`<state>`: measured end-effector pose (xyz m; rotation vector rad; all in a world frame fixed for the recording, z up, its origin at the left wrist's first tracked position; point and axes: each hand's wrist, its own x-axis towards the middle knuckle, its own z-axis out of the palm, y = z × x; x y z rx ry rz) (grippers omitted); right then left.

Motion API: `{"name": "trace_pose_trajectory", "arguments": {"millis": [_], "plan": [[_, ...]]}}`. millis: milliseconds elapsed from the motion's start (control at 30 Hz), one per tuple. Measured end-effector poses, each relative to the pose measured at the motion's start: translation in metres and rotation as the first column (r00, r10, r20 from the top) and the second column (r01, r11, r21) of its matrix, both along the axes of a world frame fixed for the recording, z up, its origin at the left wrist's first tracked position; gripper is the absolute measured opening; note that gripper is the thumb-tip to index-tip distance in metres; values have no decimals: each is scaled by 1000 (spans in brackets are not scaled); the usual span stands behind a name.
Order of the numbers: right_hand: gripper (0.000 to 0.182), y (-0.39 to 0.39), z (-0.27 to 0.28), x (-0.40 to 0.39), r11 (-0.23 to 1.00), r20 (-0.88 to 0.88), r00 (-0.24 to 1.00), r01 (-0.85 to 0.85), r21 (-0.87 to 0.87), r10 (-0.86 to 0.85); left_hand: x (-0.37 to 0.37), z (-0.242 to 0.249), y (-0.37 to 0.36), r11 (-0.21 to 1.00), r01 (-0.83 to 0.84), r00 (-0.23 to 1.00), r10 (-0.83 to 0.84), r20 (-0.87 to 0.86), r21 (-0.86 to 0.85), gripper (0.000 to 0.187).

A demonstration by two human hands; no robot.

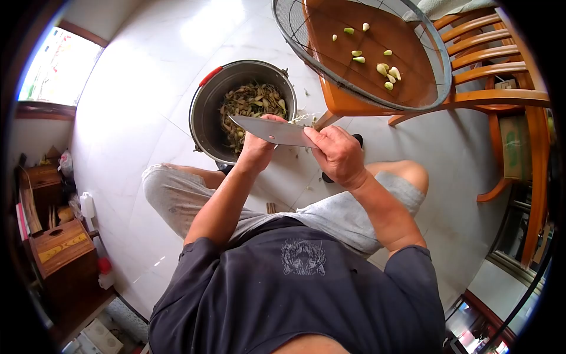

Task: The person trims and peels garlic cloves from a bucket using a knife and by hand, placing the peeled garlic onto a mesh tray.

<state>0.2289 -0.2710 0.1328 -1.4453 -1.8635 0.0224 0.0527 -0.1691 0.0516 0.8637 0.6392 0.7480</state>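
Observation:
A kitchen knife (pixel 274 130) with a broad steel blade is in my right hand (pixel 339 154), its tip pointing left. My left hand (pixel 258 150) is closed just under the blade, above the pot's right side. The blade covers most of its fingers, so what they hold is hidden. Thin whitish strands (pixel 303 118) show beyond the blade. Below my hands stands a metal pot (pixel 200 115) with a red grip on its handle, holding a heap of dry, brownish-yellow bulbs and husks (pixel 250 100).
A round mesh sieve (pixel 286 35) rests on a wooden chair (pixel 339 103) at upper right, with several pale peeled cloves (pixel 381 69) in it. Small scraps lie on the tiled floor (pixel 141 147) beside the pot. A wooden box (pixel 65 251) stands at left.

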Motion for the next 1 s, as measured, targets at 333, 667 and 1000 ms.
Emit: {"name": "trace_pose_trajectory", "arguments": {"millis": [333,667,1000], "plan": [[32,-3,-6,0,999,48,998,39,-8,-39,14,-6,-13,982,0,979,39,201,-191,34],[33,-7,-1,0,998,38,998,58,11,-59,23,-1,-20,974,16,977,33,210,-228,31],[33,-9,4,0,997,54,996,68,48,-71,24,-3,-20,962,50,969,19,246,-269,32]]}}
